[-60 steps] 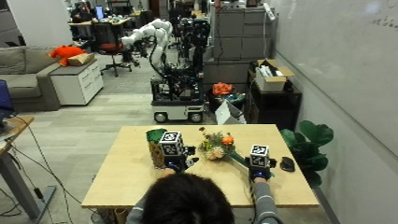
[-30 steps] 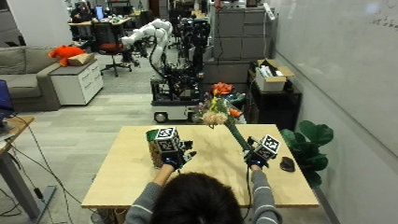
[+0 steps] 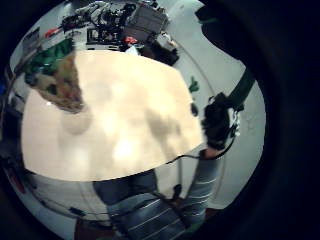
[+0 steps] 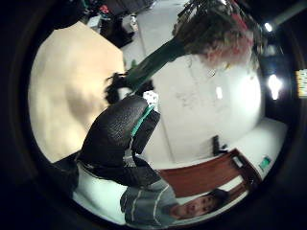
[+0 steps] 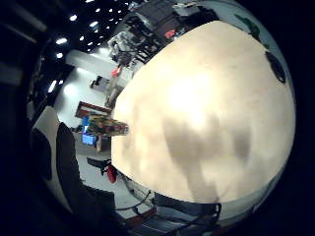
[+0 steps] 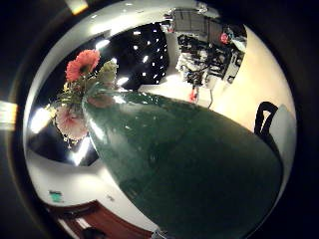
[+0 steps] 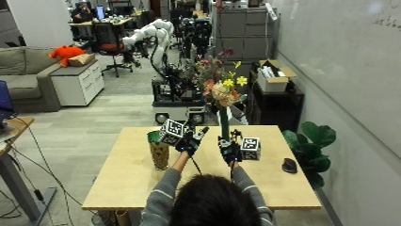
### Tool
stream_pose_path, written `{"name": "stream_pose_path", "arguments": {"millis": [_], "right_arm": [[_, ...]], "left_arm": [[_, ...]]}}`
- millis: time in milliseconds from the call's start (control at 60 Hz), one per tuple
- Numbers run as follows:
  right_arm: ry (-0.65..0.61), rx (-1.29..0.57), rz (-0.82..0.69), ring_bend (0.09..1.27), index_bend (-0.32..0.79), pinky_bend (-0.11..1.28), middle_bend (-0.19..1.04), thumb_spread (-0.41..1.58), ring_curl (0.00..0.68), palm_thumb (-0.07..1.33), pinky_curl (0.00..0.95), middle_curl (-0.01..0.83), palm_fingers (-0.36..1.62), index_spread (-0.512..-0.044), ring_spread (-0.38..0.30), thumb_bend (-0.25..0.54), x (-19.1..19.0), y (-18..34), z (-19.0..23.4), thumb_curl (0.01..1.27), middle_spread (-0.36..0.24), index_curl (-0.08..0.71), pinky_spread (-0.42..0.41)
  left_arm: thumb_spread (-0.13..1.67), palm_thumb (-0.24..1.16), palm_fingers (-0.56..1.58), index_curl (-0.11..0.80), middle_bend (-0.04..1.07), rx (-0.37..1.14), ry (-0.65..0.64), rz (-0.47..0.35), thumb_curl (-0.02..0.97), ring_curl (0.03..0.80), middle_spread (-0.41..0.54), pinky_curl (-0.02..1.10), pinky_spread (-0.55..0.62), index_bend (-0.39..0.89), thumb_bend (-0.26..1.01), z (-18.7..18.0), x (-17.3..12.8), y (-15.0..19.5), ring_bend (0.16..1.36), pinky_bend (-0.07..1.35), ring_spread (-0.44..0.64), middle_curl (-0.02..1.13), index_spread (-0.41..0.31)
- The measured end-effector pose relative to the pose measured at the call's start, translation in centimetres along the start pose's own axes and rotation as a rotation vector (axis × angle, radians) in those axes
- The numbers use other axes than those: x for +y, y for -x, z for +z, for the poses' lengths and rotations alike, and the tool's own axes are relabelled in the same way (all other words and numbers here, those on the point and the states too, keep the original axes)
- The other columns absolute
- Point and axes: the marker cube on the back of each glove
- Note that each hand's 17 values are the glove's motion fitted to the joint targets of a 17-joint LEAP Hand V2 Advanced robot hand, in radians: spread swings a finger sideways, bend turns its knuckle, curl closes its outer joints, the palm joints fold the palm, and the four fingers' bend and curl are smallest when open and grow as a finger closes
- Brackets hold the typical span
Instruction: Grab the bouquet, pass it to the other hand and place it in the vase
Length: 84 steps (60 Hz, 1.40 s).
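Outside view: the bouquet (image 7: 220, 89) is held upright above the counter (image 7: 132, 179) by its stem in the right hand (image 7: 229, 150). The left hand (image 7: 190, 140), fingers relaxed, is raised beside it, near the vase (image 7: 159, 151).

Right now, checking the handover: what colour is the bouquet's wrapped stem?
Dark green; clearest in the outside view.

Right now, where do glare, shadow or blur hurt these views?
Right thumb view: the bouquet stem fills the frame, ceiling lights flare behind the blooms. Right little finger view: bright glare and hand shadows on the table. Left little finger view: the vase is blurred. Outside view: evenly lit.
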Motion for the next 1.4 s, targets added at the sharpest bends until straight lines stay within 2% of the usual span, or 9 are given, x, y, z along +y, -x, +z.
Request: {"name": "stream_pose_path", "arguments": {"millis": [250,350,467,567,667,866,1000,1150,1400], "right_arm": [[0.013,-0.090,-0.108,1.07,0.67,0.80,0.93,0.96,0.598,1.04,0.578,0.639,1.39,-0.190,-0.173,-0.015,1.9,0.0,5.8,0.62,-0.127,0.585,-0.218],[-0.022,0.056,0.049,1.07,0.67,0.80,0.93,0.96,0.597,1.04,0.582,0.639,1.39,-0.188,-0.173,-0.012,2.6,-1.8,7.1,0.64,-0.127,0.583,-0.219],[0.026,-0.087,-0.082,1.07,0.67,0.80,0.94,0.96,0.597,1.04,0.585,0.638,1.39,-0.188,-0.173,-0.013,4.7,0.7,9.1,0.65,-0.126,0.582,-0.219],[0.012,0.028,0.066,1.07,0.67,0.80,0.94,0.96,0.596,1.03,0.584,0.638,1.39,-0.189,-0.173,-0.013,5.5,-1.1,10.2,0.66,-0.126,0.582,-0.219],[0.086,-0.199,-0.126,1.07,0.67,0.80,0.94,0.97,0.595,1.03,0.583,0.637,1.39,-0.189,-0.173,-0.013,6.5,1.5,11.4,0.67,-0.126,0.584,-0.218],[0.161,-0.104,-0.051,1.07,0.66,0.79,0.93,0.97,0.594,0.99,0.578,0.635,1.38,-0.189,-0.175,-0.028,6.7,0.1,12.1,0.68,-0.128,0.584,-0.224],[0.188,0.063,-0.208,1.00,0.52,0.73,0.88,0.98,0.557,0.89,0.530,0.601,1.31,-0.192,-0.180,-0.044,6.8,0.8,10.8,0.66,-0.127,0.547,-0.266],[0.281,0.047,-0.326,0.71,0.17,0.65,0.57,0.98,0.455,0.66,0.462,0.491,0.90,-0.243,-0.192,-0.074,6.4,1.6,9.7,0.56,-0.131,0.458,-0.256],[0.251,-0.041,-0.307,0.53,0.12,0.45,0.38,1.00,0.381,0.59,0.366,0.427,0.92,-0.261,-0.193,-0.030,3.6,-0.4,7.8,0.48,-0.128,0.373,-0.122]], "left_arm": [[0.96,0.25,0.43,0.370,0.16,0.162,-0.131,0.036,0.325,0.328,0.079,0.32,0.28,0.09,-0.02,2.6,-2.3,-2.6,0.39,0.34,0.16,0.36,0.000],[0.94,0.27,0.41,0.338,0.17,0.156,-0.219,0.055,0.330,0.336,0.100,0.34,0.29,0.10,-0.03,1.9,-1.4,-4.7,0.43,0.38,0.18,0.36,0.021],[0.91,0.31,0.55,0.288,0.24,0.159,-0.278,0.062,0.340,0.343,0.047,0.34,0.18,0.07,-0.02,2.3,-2.1,-5.2,0.50,0.41,0.10,0.38,0.027],[0.92,0.41,0.98,0.263,0.34,0.197,-0.350,0.013,0.355,0.333,-0.094,0.36,-0.09,0.08,0.00,1.6,-0.9,-6.3,0.52,0.49,-0.08,0.40,-0.040],[0.94,0.56,1.50,0.314,0.51,0.163,-0.446,-0.009,0.379,0.392,-0.246,0.40,-0.30,0.21,0.03,1.1,-1.5,-5.3,0.62,0.56,-0.28,0.48,-0.180],[1.06,0.64,1.48,0.445,0.68,0.127,-0.535,-0.003,0.390,0.457,-0.343,0.44,-0.39,0.41,0.01,-0.1,-2.1,-4.4,0.75,0.60,-0.37,0.56,-0.310],[1.12,0.64,1.45,0.503,0.73,0.105,-0.563,0.050,0.388,0.473,-0.362,0.46,-0.40,0.48,-0.01,-2.5,-2.9,-5.2,0.79,0.62,-0.38,0.57,-0.341],[1.15,0.64,1.42,0.544,0.76,0.040,-0.646,0.135,0.389,0.479,-0.368,0.47,-0.40,0.50,-0.02,-7.2,-4.0,-7.1,0.82,0.65,-0.38,0.58,-0.357],[1.17,0.64,1.41,0.587,0.79,0.029,-0.683,0.135,0.394,0.479,-0.368,0.48,-0.40,0.50,-0.02,-14.5,-5.4,-10.8,0.85,0.68,-0.38,0.58,-0.366]]}}
